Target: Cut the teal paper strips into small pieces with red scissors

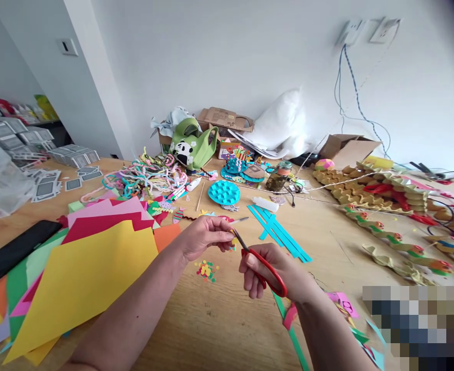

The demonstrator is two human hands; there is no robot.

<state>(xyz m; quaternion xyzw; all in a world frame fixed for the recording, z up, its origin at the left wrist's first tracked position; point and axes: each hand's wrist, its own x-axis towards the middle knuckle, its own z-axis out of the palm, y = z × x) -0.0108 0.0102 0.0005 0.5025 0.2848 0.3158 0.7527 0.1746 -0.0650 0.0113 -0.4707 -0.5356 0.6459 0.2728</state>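
Observation:
My right hand [263,270] grips red-handled scissors [267,268], their blades pointing up and left at the fingertips of my left hand. The fingers of my left hand [207,238] are pinched on a small piece of paper, mostly hidden by the fingertips. Just below the hands, a small heap of yellow, green and orange paper dots [206,269] lies on the wooden table [184,322]. A blue round piece with raised bumps [224,192] lies beyond my left hand. Blue paper strips [277,232] are crossed on the table beyond my right hand.
Coloured paper sheets [91,278] and a black phone-like object [14,250] lie at left. Tangled pipe cleaners [145,178], a green bag [194,144] and a jar [278,178] stand farther back. Egg cartons [366,190] fill the right. A white glue bottle [265,204] lies mid-table.

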